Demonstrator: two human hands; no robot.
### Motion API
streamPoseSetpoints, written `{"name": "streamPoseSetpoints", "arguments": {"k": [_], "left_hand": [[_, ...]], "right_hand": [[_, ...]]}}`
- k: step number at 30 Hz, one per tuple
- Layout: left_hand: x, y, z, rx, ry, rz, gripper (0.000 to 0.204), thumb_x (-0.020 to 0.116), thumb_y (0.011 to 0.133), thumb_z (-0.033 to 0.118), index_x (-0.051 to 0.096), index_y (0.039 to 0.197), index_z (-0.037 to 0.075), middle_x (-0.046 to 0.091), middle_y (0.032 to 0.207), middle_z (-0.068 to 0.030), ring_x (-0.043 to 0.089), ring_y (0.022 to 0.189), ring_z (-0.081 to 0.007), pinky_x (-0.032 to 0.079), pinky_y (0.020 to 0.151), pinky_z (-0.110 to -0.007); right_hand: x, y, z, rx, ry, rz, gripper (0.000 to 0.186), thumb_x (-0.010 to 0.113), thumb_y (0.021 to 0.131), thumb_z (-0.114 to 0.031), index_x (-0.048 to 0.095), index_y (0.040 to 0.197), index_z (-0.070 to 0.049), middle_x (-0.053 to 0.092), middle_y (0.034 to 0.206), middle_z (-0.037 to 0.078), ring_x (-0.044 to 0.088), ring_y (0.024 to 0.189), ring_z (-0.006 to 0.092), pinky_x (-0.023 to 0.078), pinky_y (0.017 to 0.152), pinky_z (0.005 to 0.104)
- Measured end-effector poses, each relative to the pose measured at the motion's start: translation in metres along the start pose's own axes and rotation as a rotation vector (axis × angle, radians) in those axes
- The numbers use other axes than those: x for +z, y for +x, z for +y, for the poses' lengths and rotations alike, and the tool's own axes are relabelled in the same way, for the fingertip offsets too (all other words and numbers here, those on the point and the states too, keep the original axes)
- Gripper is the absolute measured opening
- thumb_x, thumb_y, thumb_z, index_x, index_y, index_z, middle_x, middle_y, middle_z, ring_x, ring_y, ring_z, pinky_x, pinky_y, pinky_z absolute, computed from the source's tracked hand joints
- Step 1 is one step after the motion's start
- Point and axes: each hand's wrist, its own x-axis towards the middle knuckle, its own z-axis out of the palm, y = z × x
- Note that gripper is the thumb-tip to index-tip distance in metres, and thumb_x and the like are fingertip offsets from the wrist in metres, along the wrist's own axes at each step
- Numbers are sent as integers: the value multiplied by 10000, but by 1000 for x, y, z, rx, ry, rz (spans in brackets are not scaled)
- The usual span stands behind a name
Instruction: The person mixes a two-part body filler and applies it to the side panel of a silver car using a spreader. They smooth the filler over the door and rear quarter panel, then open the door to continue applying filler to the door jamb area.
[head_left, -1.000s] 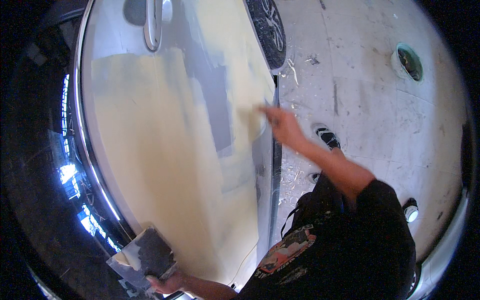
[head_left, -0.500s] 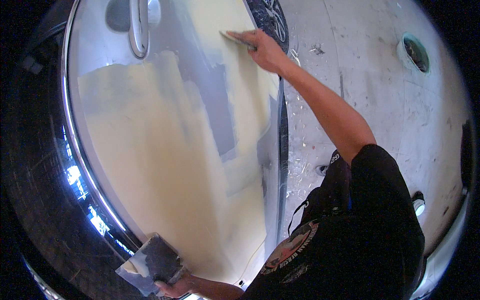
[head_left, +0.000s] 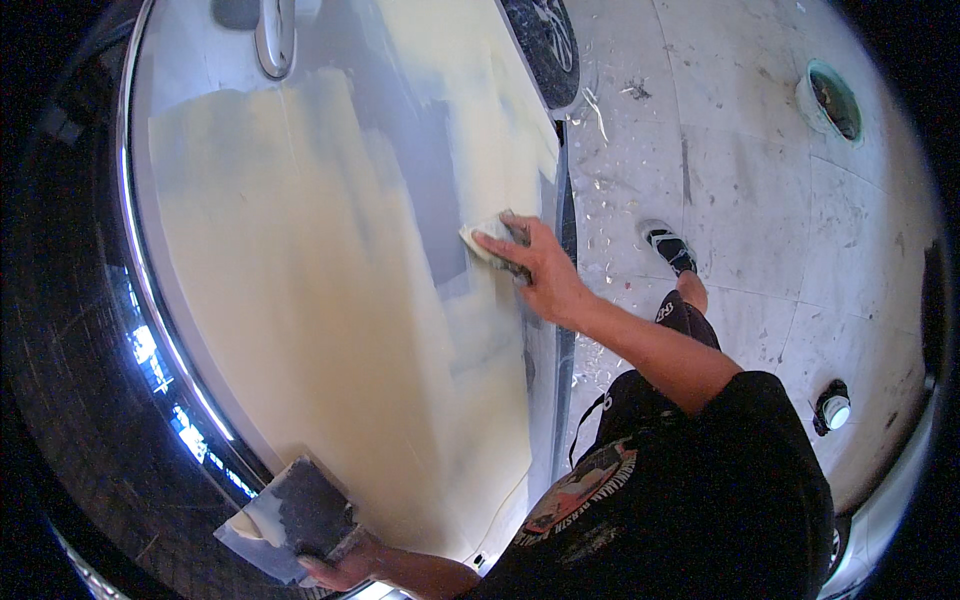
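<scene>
My right hand [head_left: 545, 265] is closed round a putty spreader [head_left: 490, 243], its edge against the lower part of a car door. Cream-coloured filler [head_left: 290, 290] coats much of the door panel, with a bare grey strip [head_left: 435, 190] beside the spreader. At the lower left, my left hand [head_left: 340, 570] grips a flat grey mixing board [head_left: 290, 515]. A lump of cream putty [head_left: 243, 525] lies near the board's outer edge. Part of the left fingers is hidden beneath the board.
A silver door handle [head_left: 274, 40] sticks out at the top. The dark window [head_left: 75, 330] curves along the left. A wheel [head_left: 545, 45] stands at the upper right of the door. On the floor are a pale green bucket [head_left: 832, 100], a small white-topped container [head_left: 834, 410] and light scraps.
My right hand has brought the spreader down the panel, toward my body, from near the wheel. My left hand and the board have shifted slightly. A shoe has come into view on the floor.
</scene>
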Motion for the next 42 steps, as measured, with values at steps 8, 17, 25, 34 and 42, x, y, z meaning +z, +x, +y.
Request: {"name": "streamPoseSetpoints", "arguments": {"k": [8,17,25,34,42], "left_hand": [[14,0,4,19,-13,10,498,635,743,368,589,1056,-17,584,1064,-221,600,899,-377,526,762,-500],[-29,16,-33,130,-69,-27,444,742,717,296,606,1034,16,606,1001,-199,623,783,-362,547,651,-457],[-16,2,-11,483,600,-168,483,627,766,301,549,1128,-8,560,1117,-236,579,942,-376,506,778,-495],[-87,45,-53,502,281,-170,345,617,806,208,594,1113,51,580,1060,-246,602,827,-403,554,663,-533],[-66,43,-35,55,-31,-17,395,577,813,297,585,1127,58,576,1072,-254,591,858,-436,540,679,-554]], "right_hand": [[22,-61,-11,41,51,-61,733,698,630,-7,519,1274,-308,386,1304,232,398,1170,394,337,1001,425],[-31,-19,13,47,230,-236,614,514,719,52,518,1281,-197,580,1147,191,520,1092,333,370,979,392],[-109,210,50,-167,-154,271,554,511,780,-22,513,1265,-291,615,1043,189,597,910,388,478,845,420],[-80,193,37,-228,-155,303,588,559,769,-25,508,1271,-326,573,1081,235,575,952,366,463,870,405],[-22,101,33,-66,-85,193,706,616,704,21,481,1297,-338,426,1243,224,446,1104,381,363,989,420]]}}
